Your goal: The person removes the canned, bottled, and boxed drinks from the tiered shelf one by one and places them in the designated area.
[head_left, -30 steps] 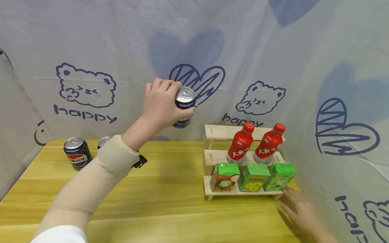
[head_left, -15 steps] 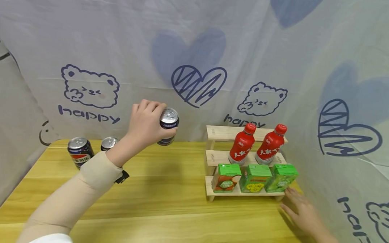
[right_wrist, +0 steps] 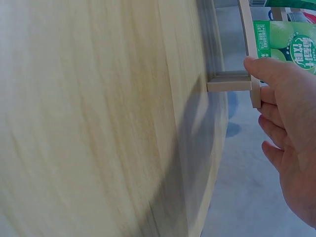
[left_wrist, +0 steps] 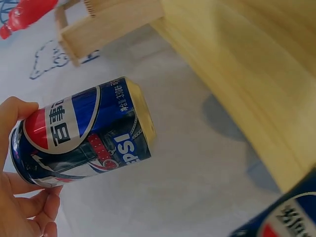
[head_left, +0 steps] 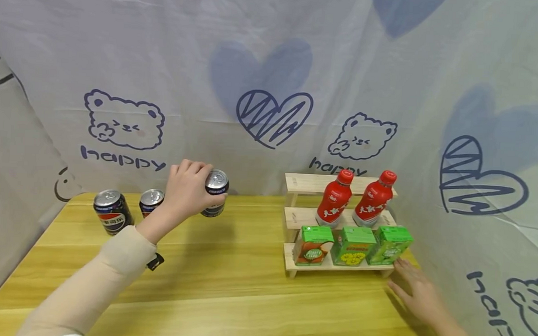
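My left hand (head_left: 188,188) grips a dark blue Pepsi can (head_left: 216,186) near its top, upright over the back of the table. In the left wrist view, the can's lower end sticks out free of the fingers and its shadow falls on the wood. Two more cans stand left of that hand: one outer can (head_left: 112,214) and one inner can (head_left: 152,199), partly covered by the forearm. At the right, my right hand (head_left: 416,292) holds the end of a small wooden tiered rack (head_left: 300,218), thumb on the front edge of its lowest board and fingers around the end.
Several green juice boxes (head_left: 312,247) line the rack's lowest step. Two red bottles (head_left: 333,201) stand on the middle step, with the top step (head_left: 304,182) bare behind them. A printed white cloth (head_left: 201,75) hangs behind the table (head_left: 227,296) and along its sides.
My left hand has carried the can leftward and down from in front of the cloth toward the table, near the other cans. My right hand keeps its place at the rack.
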### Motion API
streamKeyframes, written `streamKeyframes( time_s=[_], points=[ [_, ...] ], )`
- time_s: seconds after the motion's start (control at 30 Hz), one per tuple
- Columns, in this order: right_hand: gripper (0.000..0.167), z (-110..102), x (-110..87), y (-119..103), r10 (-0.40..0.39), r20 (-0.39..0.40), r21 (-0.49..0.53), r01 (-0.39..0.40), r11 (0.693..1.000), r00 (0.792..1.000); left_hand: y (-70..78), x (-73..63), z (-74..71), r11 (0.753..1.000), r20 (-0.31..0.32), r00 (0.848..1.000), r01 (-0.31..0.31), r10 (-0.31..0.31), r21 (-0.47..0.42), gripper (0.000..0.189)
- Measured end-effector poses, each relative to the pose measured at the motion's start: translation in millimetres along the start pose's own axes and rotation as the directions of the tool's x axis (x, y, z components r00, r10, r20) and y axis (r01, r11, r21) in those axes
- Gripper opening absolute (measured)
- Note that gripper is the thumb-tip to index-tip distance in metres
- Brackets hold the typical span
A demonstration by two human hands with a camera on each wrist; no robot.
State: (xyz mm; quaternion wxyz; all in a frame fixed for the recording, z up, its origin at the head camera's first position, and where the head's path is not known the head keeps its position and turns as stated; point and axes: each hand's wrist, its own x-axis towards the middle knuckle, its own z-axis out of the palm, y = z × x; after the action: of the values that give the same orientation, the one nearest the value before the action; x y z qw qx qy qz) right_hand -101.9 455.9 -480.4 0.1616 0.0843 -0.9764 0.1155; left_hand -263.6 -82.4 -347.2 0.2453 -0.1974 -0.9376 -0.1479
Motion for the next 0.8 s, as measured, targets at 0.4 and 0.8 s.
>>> streamKeyframes(
  time_s=[0.4,0.8],
  points=[
    [0.058,0.3,-0.4,0.6,0.024,0.031,0.001,-0.024,1.0,0.999,-30.1,-19.3,30.2,0.999,0.072,0.997,0.022,-0.024,0.032,0.073],
    [0.058,0.2,-0.6,0.9,0.025,0.028,0.007,-0.025,1.0,0.999,-49.6,-27.8,48.0,0.997,0.157,0.988,-0.008,-0.005,0.08,0.076]
  ],
)
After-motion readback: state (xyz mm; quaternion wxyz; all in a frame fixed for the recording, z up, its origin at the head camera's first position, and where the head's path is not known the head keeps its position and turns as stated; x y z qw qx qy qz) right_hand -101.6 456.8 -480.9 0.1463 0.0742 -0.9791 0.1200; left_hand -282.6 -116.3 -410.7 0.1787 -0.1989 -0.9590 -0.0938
